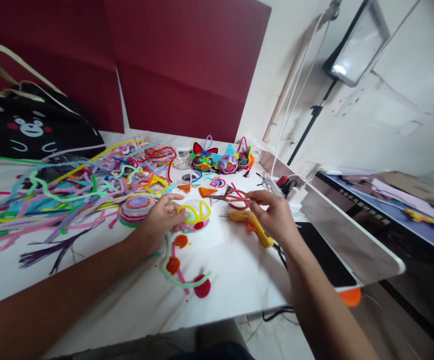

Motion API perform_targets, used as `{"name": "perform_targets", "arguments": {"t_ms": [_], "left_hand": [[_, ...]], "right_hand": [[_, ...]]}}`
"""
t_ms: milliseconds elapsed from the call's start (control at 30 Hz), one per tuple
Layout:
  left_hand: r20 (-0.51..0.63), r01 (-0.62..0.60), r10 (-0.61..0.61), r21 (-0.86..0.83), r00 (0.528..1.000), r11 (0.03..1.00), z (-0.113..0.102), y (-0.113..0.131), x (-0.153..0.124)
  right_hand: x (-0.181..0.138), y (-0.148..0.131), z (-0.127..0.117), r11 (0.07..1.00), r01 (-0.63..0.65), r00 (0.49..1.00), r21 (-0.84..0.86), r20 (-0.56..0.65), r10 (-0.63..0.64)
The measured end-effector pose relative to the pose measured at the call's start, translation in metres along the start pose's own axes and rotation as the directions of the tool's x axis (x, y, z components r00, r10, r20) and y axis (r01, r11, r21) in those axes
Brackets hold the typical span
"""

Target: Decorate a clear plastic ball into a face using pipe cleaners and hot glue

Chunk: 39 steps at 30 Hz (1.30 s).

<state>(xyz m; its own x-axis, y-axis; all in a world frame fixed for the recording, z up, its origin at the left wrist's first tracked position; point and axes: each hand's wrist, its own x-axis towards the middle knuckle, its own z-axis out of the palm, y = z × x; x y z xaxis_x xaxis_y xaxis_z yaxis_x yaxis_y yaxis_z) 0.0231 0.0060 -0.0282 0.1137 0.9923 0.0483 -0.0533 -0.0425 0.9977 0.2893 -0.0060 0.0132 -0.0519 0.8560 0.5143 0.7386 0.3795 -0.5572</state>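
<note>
My left hand (163,218) grips the left edge of a small round piece built from pipe cleaners (197,216), pale with yellow loops and a red spot. In my right hand (275,215) are scissors (227,197) with orange-red handles, their tips pointing left above the table. Just below that hand lies a yellow glue gun (252,225). Orange coils (173,265), a red coil (202,286) and a mint-green pipe cleaner (167,272) rest in front of my left hand. Orange pieces (206,192) lie beyond the scissors' tips.
A tangled heap of colourful pipe cleaners (100,185) covers the table's left side, beside a coiled round piece (137,207). Several decorated pipe-cleaner figures (228,162) stand at the back. A black bag (32,122) is at far left; a power strip (295,192) and dark pad (324,255) are right.
</note>
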Motion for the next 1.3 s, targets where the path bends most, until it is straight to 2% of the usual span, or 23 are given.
{"name": "perform_targets", "arguments": {"t_ms": [167, 367, 467, 633, 833, 1067, 1233, 1300], "left_hand": [[-0.031, 0.037, -0.038, -0.035, 0.999, 0.999, 0.002, 0.004, 0.000], [-0.058, 0.066, -0.070, -0.063, 0.996, 0.996, 0.003, 0.007, 0.000], [-0.053, 0.063, -0.067, -0.059, 0.996, 0.996, 0.003, 0.007, 0.001], [-0.056, 0.066, -0.070, -0.060, 0.996, 0.996, 0.002, 0.005, 0.002], [-0.047, 0.080, -0.084, -0.078, 0.995, 0.994, 0.001, 0.006, 0.000], [-0.036, 0.092, -0.097, -0.113, 0.995, 0.989, 0.000, 0.006, -0.001], [-0.039, 0.105, -0.112, -0.156, 0.993, 0.982, 0.000, 0.005, -0.001], [-0.034, 0.115, -0.123, -0.178, 0.992, 0.977, 0.000, 0.005, 0.000]], "right_hand": [[0.006, 0.008, -0.021, 0.966, 0.056, 0.966, -0.254, 0.259, 0.012], [0.025, 0.020, -0.037, 0.930, -0.046, 0.962, -0.364, 0.234, 0.139], [0.033, 0.019, -0.042, 0.921, -0.035, 0.945, -0.388, 0.286, 0.157], [0.023, 0.022, -0.038, 0.885, -0.005, 0.874, -0.466, 0.428, 0.230], [0.000, 0.034, -0.023, 0.830, -0.053, 0.789, -0.555, 0.487, 0.376], [-0.005, 0.040, -0.020, 0.862, -0.187, 0.750, -0.471, 0.499, 0.435], [-0.010, 0.041, -0.027, 0.900, -0.310, 0.764, -0.307, 0.482, 0.428], [-0.013, 0.036, -0.030, 0.908, -0.387, 0.785, -0.162, 0.459, 0.417]]}}
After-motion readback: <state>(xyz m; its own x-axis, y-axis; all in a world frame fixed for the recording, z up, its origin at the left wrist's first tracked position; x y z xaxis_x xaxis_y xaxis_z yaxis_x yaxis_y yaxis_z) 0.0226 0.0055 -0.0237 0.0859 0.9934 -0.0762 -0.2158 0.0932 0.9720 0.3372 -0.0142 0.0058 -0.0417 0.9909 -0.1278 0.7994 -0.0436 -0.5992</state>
